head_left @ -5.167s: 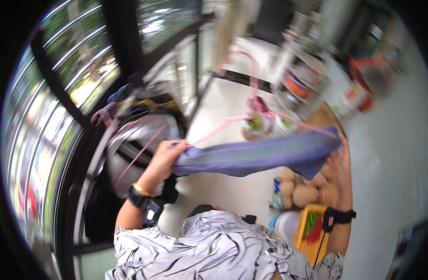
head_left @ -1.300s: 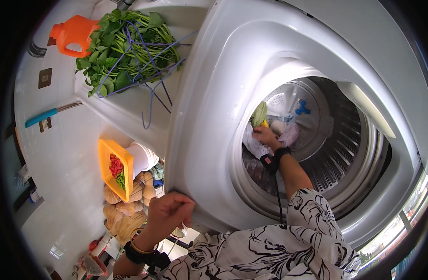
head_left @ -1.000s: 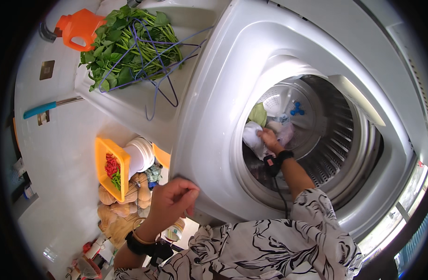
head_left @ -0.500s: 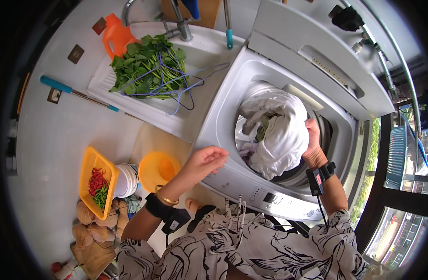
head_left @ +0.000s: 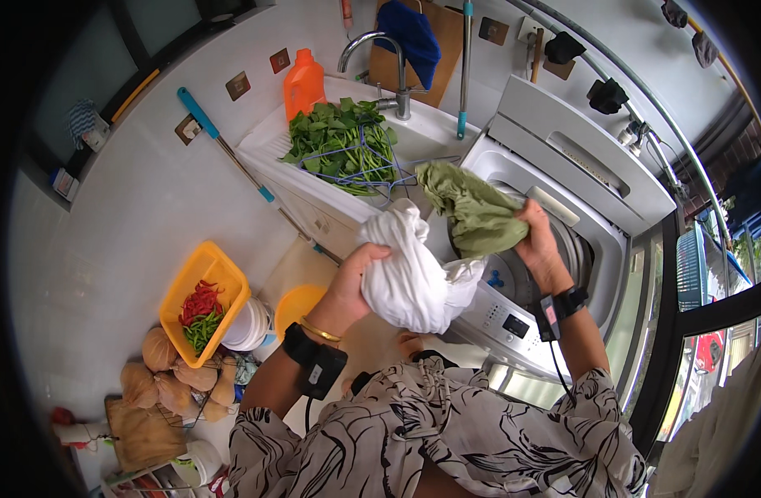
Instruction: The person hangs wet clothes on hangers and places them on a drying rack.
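A bunched white garment (head_left: 407, 278) is gripped in my left hand (head_left: 351, 282), in front of the washing machine's left front corner. My right hand (head_left: 540, 245) is closed on a crumpled olive-green garment (head_left: 472, 212), raised over the machine's opening. The two cloths come close to each other, and a trailing end of the white one lies below the green one. Beneath them the top-loading washing machine (head_left: 610, 274) stands with its lid (head_left: 563, 149) up. Part of the metal drum shows, with a small blue piece in its bottom; the cloths hide the rest.
Left of the machine, a sink (head_left: 268, 162) holds leafy greens (head_left: 339, 141) with blue wire hangers across them. An orange jug (head_left: 303, 83) stands at its back. On the floor side are a yellow basket (head_left: 238, 286) of chillies, a yellow basin (head_left: 291, 309) and several brown gourds (head_left: 140, 384).
The white garment has come up out of the drum and leftward into my left hand, which was empty. My right hand has the green garment lifted out. The view has shifted too.
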